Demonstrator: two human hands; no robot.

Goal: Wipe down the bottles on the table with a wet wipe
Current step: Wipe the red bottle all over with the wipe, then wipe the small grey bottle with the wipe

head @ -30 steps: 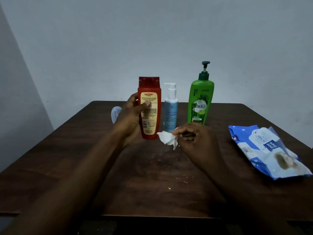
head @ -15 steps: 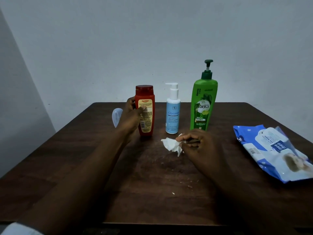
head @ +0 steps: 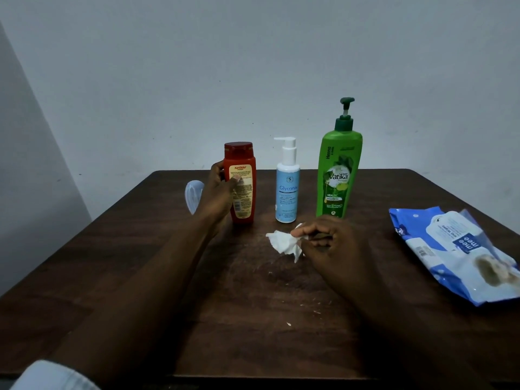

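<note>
Since the earlier frame, the red Karthika shampoo bottle [head: 243, 181] has been lowered and now stands on the table [head: 253, 305] at the left end of the row. The left hand [head: 218, 192] still wraps its side. The right hand [head: 332, 243] pinches the crumpled wet wipe [head: 284, 243] just in front of the Glycona pump bottle [head: 287, 190]. Probably this bottle and the green Vatika shampoo bottle [head: 337, 175] remain to be wiped.

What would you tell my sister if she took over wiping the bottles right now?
Left hand grips the red Karthika bottle, upright on the table.
Right hand pinches the crumpled wet wipe in front of the blue Glycona pump bottle.
The green Vatika pump bottle stands to its right; the wipes pack lies far right.
Done: cannot tell which bottles are wiped.
Left: probably wipe the blue and green bottles; check the red.
</note>
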